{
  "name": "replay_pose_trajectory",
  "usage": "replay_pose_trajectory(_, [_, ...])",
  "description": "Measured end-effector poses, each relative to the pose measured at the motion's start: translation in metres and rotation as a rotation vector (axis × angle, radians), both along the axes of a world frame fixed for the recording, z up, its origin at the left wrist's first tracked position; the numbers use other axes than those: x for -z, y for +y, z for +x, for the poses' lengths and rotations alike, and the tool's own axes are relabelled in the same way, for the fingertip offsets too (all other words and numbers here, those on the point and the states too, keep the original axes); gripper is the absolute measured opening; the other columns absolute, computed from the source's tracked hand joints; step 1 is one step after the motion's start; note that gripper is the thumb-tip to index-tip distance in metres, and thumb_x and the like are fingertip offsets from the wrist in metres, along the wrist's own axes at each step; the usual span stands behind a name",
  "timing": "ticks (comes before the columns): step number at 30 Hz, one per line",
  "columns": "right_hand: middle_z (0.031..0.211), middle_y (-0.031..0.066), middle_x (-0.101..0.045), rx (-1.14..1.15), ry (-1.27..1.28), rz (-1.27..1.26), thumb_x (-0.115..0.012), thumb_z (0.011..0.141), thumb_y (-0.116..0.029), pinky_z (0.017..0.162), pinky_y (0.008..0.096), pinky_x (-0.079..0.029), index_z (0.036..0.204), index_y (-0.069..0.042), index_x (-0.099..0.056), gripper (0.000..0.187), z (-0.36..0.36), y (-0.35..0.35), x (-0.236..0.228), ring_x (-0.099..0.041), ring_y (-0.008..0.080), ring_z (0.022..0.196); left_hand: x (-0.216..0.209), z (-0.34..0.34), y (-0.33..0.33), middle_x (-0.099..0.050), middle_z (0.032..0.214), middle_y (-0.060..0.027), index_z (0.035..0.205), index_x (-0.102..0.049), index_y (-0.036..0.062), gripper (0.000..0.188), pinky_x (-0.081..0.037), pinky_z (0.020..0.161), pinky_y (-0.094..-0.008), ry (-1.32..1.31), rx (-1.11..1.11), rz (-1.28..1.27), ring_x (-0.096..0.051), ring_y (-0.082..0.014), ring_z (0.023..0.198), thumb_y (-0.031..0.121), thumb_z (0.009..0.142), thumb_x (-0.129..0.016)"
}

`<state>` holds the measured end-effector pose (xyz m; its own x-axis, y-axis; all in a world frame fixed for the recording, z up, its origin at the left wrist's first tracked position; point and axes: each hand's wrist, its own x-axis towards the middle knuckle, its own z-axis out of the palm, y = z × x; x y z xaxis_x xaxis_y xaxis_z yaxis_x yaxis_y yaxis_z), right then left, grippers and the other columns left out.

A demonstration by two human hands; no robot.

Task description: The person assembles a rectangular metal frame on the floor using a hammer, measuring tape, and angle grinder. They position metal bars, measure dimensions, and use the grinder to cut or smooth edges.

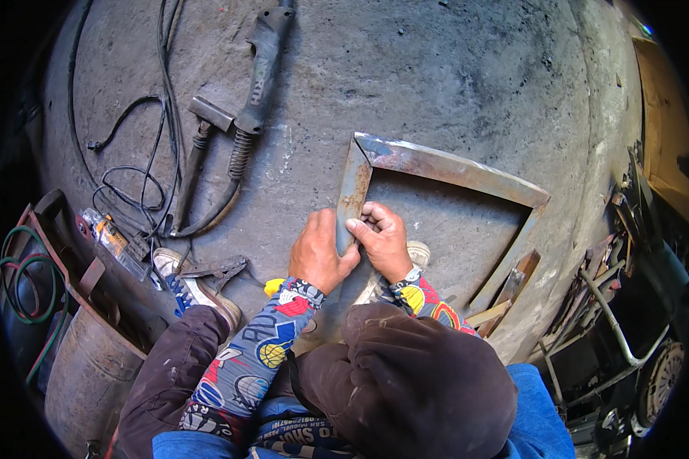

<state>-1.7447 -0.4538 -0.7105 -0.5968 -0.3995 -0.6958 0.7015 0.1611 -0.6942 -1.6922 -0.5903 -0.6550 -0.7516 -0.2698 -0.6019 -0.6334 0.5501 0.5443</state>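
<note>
A rectangular frame of rust-stained square steel tube (pixel 452 167) lies on the concrete floor in front of me. A dark seam marks its mitred far-left corner. My left hand (pixel 323 251) is closed round the near end of the frame's left bar, its fingers partly hidden. From the other side my right hand (pixel 383 239) grips the same bar, thumb laid on the top face and fingers bent at the inner edge. The bar's near end is partly covered by both hands. My feet, in pale-soled shoes (pixel 177 264), are either side of it.
A welding gun (pixel 262 84) with its cable lies ahead on the left, beside a hammer (pixel 213 113). A metal clamp (pixel 220 269) rests by my left shoe. Further left stands a rusty cylinder (pixel 92 375) near green hoses (pixel 52 275). Scrap metal (pixel 628 206) crowds the right edge.
</note>
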Motion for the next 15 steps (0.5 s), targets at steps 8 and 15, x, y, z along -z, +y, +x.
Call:
replay_pose_trajectory(8, [0.077,-0.0047,-0.062,-0.007,0.005,-0.002,-0.074,0.09,-0.004,0.06,0.0221,-0.046,0.098,-0.002,-0.067,0.011,0.0001,0.0008,0.002,-0.054,0.0017,0.069,-0.002,-0.004,-0.0003,-0.057,0.107,-0.0229,0.109,-0.047,0.003,0.049,-0.052,0.082,-0.0523,-0.063,0.01,-0.002,-0.062,-0.0452,0.099,0.021,0.076,-0.079])
replay_pose_trajectory(15, [0.083,-0.0028,-0.066,-0.003,-0.048,-0.024,-0.072,0.092,-0.002,0.064,0.0223,-0.048,0.102,-0.001,-0.068,0.012,-0.0034,-0.0004,-0.0043,-0.057,0.0029,0.074,-0.0031,-0.0055,0.0016,-0.057,0.107,-0.0226,0.109,-0.047,0.0033,0.05,-0.052,0.082,-0.0519,-0.066,-0.001,-0.022,-0.062,-0.0447,0.099,0.02,0.075,-0.079])
